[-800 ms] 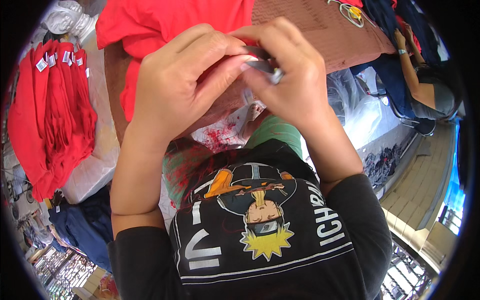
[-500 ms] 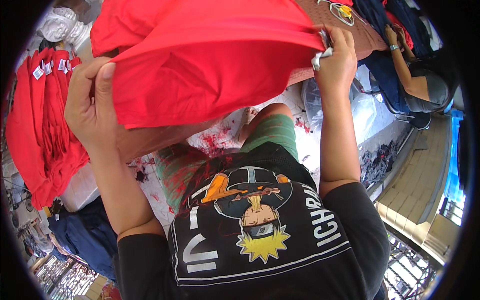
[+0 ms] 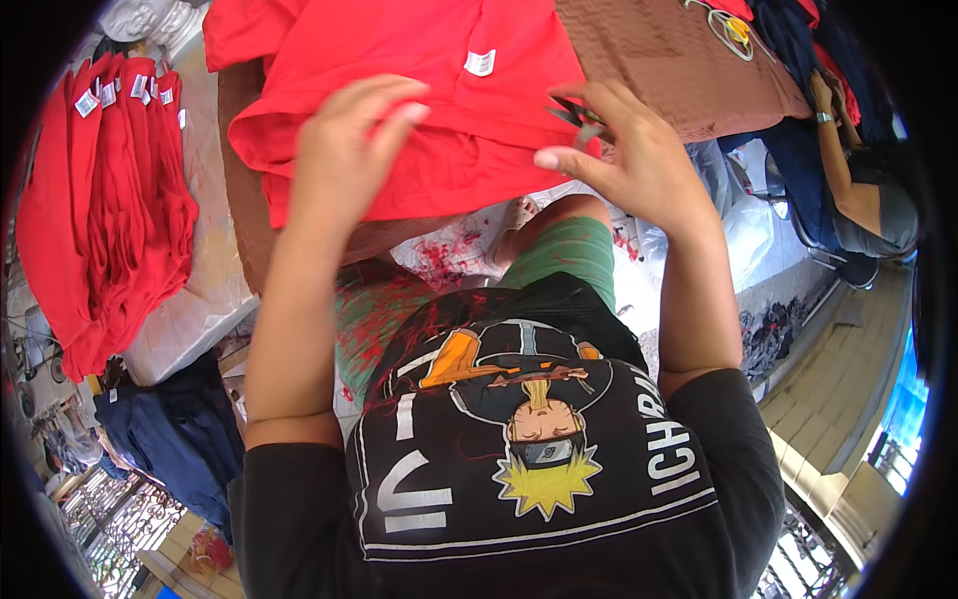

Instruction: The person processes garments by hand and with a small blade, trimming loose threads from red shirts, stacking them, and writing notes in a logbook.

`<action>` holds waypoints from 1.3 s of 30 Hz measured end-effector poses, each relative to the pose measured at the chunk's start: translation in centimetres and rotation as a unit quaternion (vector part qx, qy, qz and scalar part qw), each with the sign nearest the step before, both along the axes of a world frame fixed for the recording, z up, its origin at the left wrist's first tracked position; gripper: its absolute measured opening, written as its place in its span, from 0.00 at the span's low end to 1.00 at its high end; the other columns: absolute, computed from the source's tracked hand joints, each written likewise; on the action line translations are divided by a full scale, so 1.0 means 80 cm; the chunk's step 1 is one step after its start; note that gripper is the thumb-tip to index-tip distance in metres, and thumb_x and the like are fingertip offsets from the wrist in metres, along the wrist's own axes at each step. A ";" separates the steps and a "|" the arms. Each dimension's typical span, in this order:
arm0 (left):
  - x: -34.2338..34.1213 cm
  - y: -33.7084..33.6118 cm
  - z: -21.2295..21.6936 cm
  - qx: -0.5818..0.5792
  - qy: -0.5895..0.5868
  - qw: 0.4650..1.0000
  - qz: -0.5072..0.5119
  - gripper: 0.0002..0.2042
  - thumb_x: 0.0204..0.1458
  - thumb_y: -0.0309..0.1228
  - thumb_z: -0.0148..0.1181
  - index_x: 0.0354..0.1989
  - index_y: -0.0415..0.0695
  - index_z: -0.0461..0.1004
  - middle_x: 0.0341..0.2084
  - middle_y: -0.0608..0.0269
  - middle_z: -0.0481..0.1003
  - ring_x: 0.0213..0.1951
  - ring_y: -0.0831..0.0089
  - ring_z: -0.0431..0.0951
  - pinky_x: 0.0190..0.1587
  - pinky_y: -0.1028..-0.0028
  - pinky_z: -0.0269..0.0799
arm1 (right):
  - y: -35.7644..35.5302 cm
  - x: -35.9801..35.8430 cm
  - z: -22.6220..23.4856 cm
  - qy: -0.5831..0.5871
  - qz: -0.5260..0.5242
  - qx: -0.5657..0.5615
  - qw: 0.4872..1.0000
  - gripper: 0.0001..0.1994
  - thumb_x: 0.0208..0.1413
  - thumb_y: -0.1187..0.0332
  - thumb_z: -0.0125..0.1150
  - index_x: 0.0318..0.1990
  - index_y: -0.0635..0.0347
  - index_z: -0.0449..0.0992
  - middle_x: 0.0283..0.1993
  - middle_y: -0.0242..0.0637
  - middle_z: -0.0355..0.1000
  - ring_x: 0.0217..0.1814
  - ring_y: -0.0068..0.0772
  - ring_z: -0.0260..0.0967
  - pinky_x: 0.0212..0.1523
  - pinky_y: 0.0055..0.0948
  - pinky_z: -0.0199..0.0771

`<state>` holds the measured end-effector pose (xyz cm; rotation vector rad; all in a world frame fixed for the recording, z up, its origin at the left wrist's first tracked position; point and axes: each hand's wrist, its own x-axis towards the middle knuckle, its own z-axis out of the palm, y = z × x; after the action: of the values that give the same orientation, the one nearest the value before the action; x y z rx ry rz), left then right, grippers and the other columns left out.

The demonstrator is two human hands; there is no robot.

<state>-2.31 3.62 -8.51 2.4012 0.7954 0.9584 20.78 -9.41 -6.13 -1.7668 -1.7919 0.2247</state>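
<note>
- Head view: two bare hands show, the left hand (image 3: 354, 135) and the right hand (image 3: 644, 155).
- One pair of small dark metal thread snips (image 3: 574, 113) sits in the right hand's fingers, its thumb held apart from them.
- The left hand holds nothing visible; its thumb and fingers stand apart, blurred, over the red cloth garment. Whether it touches cannot be told.
- One red cloth garment (image 3: 479, 140) lies beneath both hands on the brown cloth-covered worktop (image 3: 679, 85), with one white printed label (image 3: 480, 63) face up.
- At left hangs one bunch of red garments (image 3: 105, 230) with at least four white tags.
- Edges: the garment's near hem reaches past the worktop's near edge; bare brown surface lies right of it, up to one white cord with a yellow piece (image 3: 736, 38).
- Half a second earlier, the garment was stretched up between both hands; now it lies lower, its label showing, and the left hand has moved inward.
</note>
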 end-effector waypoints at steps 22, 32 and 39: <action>0.023 0.008 -0.038 0.005 0.082 0.995 -0.056 0.16 0.46 0.32 0.64 0.44 0.44 0.76 0.43 0.59 0.75 0.47 0.62 0.74 0.51 0.68 0.69 | 0.051 -0.030 -0.058 0.258 -0.018 -0.024 0.966 0.11 0.55 0.68 0.59 0.45 0.59 0.73 0.36 0.41 0.75 0.35 0.32 0.73 0.38 0.31 0.72; -0.099 0.051 0.063 0.335 -0.119 0.910 0.212 0.15 0.50 0.32 0.61 0.45 0.39 0.74 0.45 0.56 0.74 0.48 0.57 0.72 0.54 0.65 0.65 | 0.053 -0.034 -0.083 0.289 0.001 -0.062 0.955 0.11 0.58 0.71 0.55 0.47 0.64 0.72 0.41 0.37 0.74 0.45 0.25 0.71 0.47 0.24 0.69; -0.380 0.130 0.113 0.099 0.165 0.781 0.594 0.41 0.53 0.65 0.34 0.66 0.43 0.51 0.66 0.52 0.49 0.67 0.47 0.45 0.63 0.41 0.40 | 0.060 -0.044 -0.077 0.352 0.014 -0.105 0.930 0.12 0.60 0.71 0.53 0.49 0.62 0.71 0.39 0.31 0.74 0.30 0.15 0.61 0.30 0.17 0.63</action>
<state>-32.68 14.04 0.51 2.0649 2.6172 1.0054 17.28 -4.60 -12.32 -1.5159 -1.2917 0.9617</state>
